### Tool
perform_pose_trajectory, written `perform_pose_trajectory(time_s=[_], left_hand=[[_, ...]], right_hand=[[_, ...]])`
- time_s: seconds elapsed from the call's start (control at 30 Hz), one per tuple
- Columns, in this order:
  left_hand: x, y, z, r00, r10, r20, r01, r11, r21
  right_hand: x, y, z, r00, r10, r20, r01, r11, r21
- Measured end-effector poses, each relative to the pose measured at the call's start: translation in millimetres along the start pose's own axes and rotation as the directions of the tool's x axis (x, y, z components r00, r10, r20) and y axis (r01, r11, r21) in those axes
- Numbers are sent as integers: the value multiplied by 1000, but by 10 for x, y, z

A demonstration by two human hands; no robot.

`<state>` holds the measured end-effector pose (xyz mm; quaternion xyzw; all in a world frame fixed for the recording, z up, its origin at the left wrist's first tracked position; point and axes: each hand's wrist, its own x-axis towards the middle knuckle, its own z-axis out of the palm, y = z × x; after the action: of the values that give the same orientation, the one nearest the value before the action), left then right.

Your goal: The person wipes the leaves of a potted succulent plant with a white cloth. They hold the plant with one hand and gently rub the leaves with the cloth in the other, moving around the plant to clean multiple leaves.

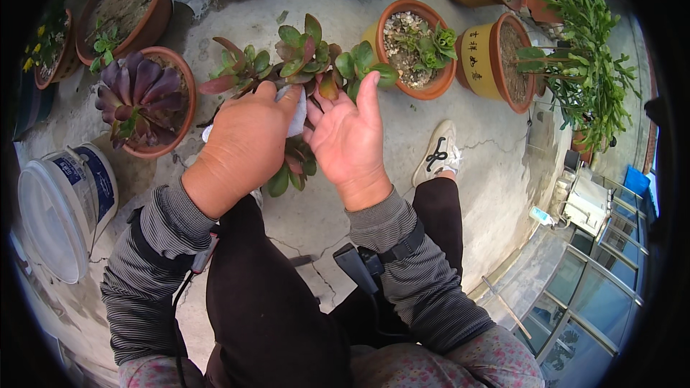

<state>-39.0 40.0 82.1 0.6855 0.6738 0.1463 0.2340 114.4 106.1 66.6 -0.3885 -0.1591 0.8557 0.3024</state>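
A leafy succulent plant (304,54) with green and reddish leaves spreads in front of me. Its container is hidden behind my hands. My left hand (245,132), back upward, holds a white cloth (294,110) against the plant's stems, and part of the cloth sticks out under the wrist. Opposite it, my right hand (347,140) is turned palm up with the thumb raised and apart. Its fingertips reach under a yellow-red leaf (328,86), touching the foliage without the thumb closing on it. More leaves (291,170) hang below, between the two hands.
A potted purple rosette succulent (143,91) stands at left, above a white plastic bucket (59,210). To the right are a pot with pebbles (401,29) and a yellow pot bearing writing (477,62). My shoe (435,153) rests on cracked concrete (485,172).
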Motion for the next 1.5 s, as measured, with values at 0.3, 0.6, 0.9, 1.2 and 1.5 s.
perform_pose_trajectory(time_s=[0.3, 0.6, 0.9, 1.2, 1.5], left_hand=[[-172, -107, -12, 991, -132, 5, 132, 988, -73], [-153, -68, 14, 996, -22, -82, 20, 999, -28], [-63, -64, 38, 968, -250, -28, 247, 965, -82], [-65, -193, 93, 982, -191, -13, 187, 973, -136], [-293, -195, 39, 993, -118, 1, 117, 986, -119]], right_hand=[[-25, 105, 56, 994, -60, -88, 53, 996, -76], [-23, 41, 45, 996, 4, -89, -19, 985, -172], [107, 32, -16, 990, 136, 31, -128, 977, -173], [117, 147, -1, 980, 173, 102, -151, 969, -194], [94, 222, -28, 951, 267, 154, -241, 956, -166]])
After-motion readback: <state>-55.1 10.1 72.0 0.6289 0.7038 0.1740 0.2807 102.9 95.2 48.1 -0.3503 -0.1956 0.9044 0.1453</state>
